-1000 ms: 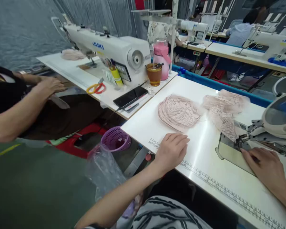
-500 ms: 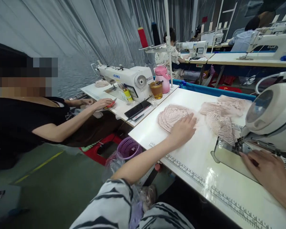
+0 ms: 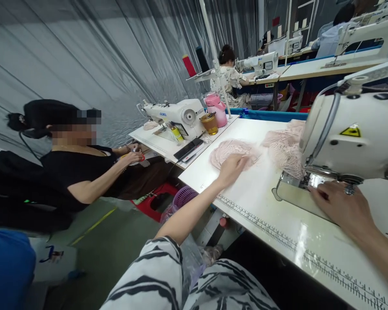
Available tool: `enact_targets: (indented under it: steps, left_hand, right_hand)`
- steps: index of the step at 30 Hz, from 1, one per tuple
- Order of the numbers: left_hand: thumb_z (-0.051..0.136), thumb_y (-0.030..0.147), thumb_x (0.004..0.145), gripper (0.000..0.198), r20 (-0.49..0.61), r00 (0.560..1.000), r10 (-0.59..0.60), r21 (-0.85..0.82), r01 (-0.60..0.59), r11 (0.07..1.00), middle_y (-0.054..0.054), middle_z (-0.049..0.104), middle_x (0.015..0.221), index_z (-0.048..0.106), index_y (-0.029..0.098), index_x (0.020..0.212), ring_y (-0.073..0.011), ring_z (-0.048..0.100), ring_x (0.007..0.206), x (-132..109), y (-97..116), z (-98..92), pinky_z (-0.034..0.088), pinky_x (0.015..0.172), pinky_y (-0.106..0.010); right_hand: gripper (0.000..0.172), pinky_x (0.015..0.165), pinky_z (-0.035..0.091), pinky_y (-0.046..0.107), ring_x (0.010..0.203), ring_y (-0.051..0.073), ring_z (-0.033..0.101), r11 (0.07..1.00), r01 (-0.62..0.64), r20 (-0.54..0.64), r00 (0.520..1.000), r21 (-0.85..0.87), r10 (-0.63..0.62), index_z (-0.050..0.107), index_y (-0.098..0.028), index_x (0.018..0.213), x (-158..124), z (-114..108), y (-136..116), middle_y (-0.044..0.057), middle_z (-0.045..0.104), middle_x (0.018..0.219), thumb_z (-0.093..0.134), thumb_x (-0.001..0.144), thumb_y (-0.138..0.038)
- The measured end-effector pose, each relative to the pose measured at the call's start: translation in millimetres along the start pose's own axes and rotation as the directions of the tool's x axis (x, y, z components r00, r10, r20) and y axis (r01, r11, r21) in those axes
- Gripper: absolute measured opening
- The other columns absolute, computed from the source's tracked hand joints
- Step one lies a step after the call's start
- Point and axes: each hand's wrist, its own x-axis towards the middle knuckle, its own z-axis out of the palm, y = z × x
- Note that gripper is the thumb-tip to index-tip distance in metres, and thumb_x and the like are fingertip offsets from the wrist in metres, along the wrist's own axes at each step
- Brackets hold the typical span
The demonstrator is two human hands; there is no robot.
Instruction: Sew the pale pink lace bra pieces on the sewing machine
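Observation:
A pile of pale pink lace pieces lies on the white sewing table. My left hand is at the pile's right edge, its fingers bent and pinching the lace there. More pink lace spreads from behind the pile up to the needle area of the sewing machine. My right hand rests on the machine's metal plate, close beside the presser foot. Its fingers are curled together and partly hidden under the machine head, so what they hold cannot be made out.
A co-worker in black sits at the left with red-handled scissors. On the neighbouring table are another sewing machine, a phone, a cup of tea and a pink jug. A purple basket stands below.
My left hand has gone from lying spread over the lace pile to bent fingers at its right edge. The view has turned rightward and tilted. The co-worker's hands have drawn back from the table.

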Motion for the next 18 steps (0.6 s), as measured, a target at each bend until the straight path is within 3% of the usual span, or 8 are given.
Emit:
enact_targets:
  steps: [2, 4, 6, 8, 9, 11, 14, 18]
  left_hand:
    - [0.018, 0.029, 0.103, 0.051, 0.045, 0.998, 0.031, -0.050, -0.029, 0.998, -0.007, 0.070, 0.088, 0.066, 0.014, 0.097, -0.0180, 0.065, 0.082, -11.7, 11.0, -5.2, 0.053, 0.075, -0.032]
    - [0.021, 0.029, 0.103, 0.048, 0.132, 0.982, 0.135, -0.127, -0.118, 0.985, -0.005, 0.071, 0.092, 0.067, 0.017, 0.100, -0.0162, 0.067, 0.084, -27.7, 29.0, -10.4, 0.055, 0.076, -0.030]
    - [0.035, 0.031, 0.100, 0.034, 0.217, 0.933, 0.288, -0.235, -0.237, 0.943, -0.001, 0.070, 0.106, 0.068, 0.023, 0.103, -0.0149, 0.065, 0.101, -43.3, 50.1, -16.2, 0.052, 0.092, -0.030]
    - [0.036, 0.027, 0.100, 0.033, 0.283, 0.813, 0.509, -0.475, -0.343, 0.811, -0.001, 0.067, 0.117, 0.068, 0.023, 0.105, -0.0143, 0.060, 0.113, -54.1, 69.0, -21.9, 0.042, 0.107, -0.031]
    - [0.034, 0.026, 0.100, 0.035, 0.287, 0.768, 0.572, -0.594, -0.326, 0.736, -0.002, 0.067, 0.117, 0.069, 0.022, 0.103, -0.0141, 0.060, 0.114, -57.0, 76.2, -24.0, 0.041, 0.109, -0.031]
    - [0.037, 0.027, 0.100, 0.033, 0.250, 0.779, 0.575, -0.685, -0.278, 0.674, -0.005, 0.067, 0.115, 0.068, 0.018, 0.104, -0.0148, 0.061, 0.112, -58.4, 85.7, -24.7, 0.046, 0.104, -0.030]
    - [0.045, 0.028, 0.098, 0.032, 0.215, 0.838, 0.502, -0.535, -0.329, 0.778, -0.008, 0.058, 0.131, 0.058, 0.018, 0.125, -0.0191, 0.053, 0.123, -54.8, 90.6, -16.5, 0.048, 0.103, -0.035]
    - [0.046, 0.030, 0.097, 0.039, 0.282, 0.801, 0.529, -0.232, -0.478, 0.847, -0.008, 0.050, 0.140, 0.050, 0.018, 0.134, -0.0227, 0.047, 0.130, -47.0, 88.9, -1.5, 0.043, 0.109, -0.042]
  right_hand:
    - [0.043, 0.062, 0.037, 0.033, 0.041, 0.013, 0.039, 0.992, 0.067, -0.009, 0.998, -0.109, -0.068, 0.056, -0.020, 0.054, -0.6, 0.2, 1.0, 0.002, 0.057, 0.053, 0.043, 0.087, -0.044]
    - [0.045, 0.069, 0.040, 0.034, 0.043, 0.013, 0.044, 0.987, 0.075, 0.021, 0.997, -0.143, -0.072, 0.060, -0.020, 0.057, -0.3, 0.1, 1.4, 0.002, 0.060, 0.056, 0.039, 0.090, -0.042]
    - [0.045, 0.074, 0.040, 0.034, 0.046, 0.014, 0.048, 0.990, 0.068, 0.058, 0.996, -0.122, -0.062, 0.062, -0.020, 0.061, 1.3, -2.0, -0.1, 0.001, 0.062, 0.058, 0.038, 0.092, -0.042]
    - [0.046, 0.070, 0.038, 0.033, 0.050, 0.015, 0.051, 0.990, 0.093, 0.035, 0.995, -0.108, -0.090, 0.060, -0.019, 0.059, 3.8, -7.0, -3.9, 0.002, 0.061, 0.055, 0.041, 0.092, -0.044]
    - [0.042, 0.068, 0.037, 0.033, 0.053, 0.017, 0.053, 0.989, 0.110, 0.016, 0.994, -0.100, -0.109, 0.061, -0.019, 0.060, 5.0, -10.1, -6.6, 0.003, 0.062, 0.057, 0.045, 0.092, -0.041]
    - [0.028, 0.071, 0.037, 0.031, 0.064, 0.016, 0.058, 0.985, 0.141, 0.061, 0.989, -0.096, -0.135, 0.066, -0.019, 0.080, 7.2, -16.7, -12.7, 0.003, 0.070, 0.078, 0.045, 0.093, -0.033]
    - [0.026, 0.062, 0.035, 0.027, 0.071, 0.014, 0.060, 0.974, 0.227, 0.088, 0.970, -0.001, -0.226, 0.063, -0.016, 0.105, 10.1, -25.4, -21.4, 0.005, 0.070, 0.103, 0.041, 0.091, -0.015]
    - [0.033, 0.060, 0.039, 0.024, 0.080, 0.013, 0.060, 0.897, 0.430, -0.029, 0.903, 0.101, -0.429, 0.065, -0.018, 0.085, 13.5, -32.5, -27.2, 0.000, 0.071, 0.090, 0.042, 0.077, 0.003]
